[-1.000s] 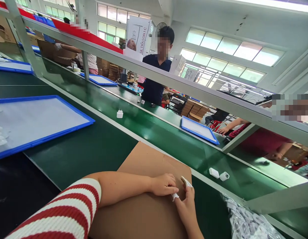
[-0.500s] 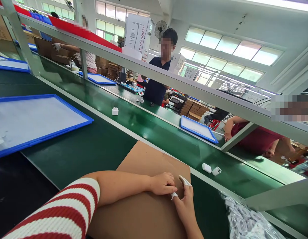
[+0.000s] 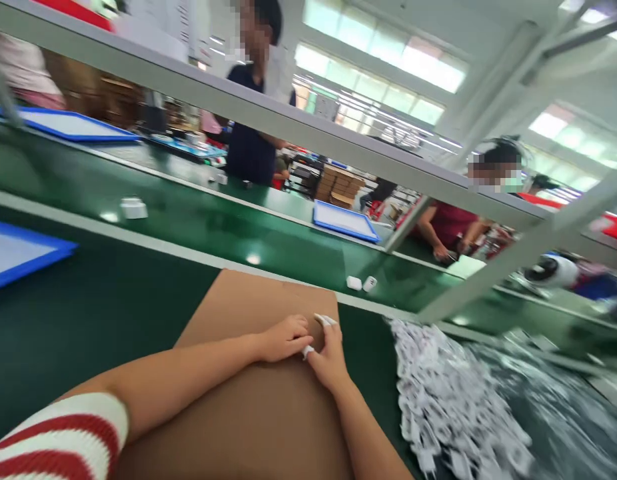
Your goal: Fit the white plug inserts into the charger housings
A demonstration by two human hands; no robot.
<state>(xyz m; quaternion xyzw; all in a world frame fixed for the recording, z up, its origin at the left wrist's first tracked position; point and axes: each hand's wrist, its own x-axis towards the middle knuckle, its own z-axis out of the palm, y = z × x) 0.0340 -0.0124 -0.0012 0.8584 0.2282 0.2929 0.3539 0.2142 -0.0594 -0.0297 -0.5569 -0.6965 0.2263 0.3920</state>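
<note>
Watching remotely, I rest my curled left hand, grip unclear, on cardboard beside my loosely spread right hand.

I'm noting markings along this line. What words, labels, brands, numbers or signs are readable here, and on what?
None can be read.
White machine panel, upper left: vertical lettering, too blurred.
White plastic pieces: no legible marks.
Brown cardboard: no lettering visible.
</note>
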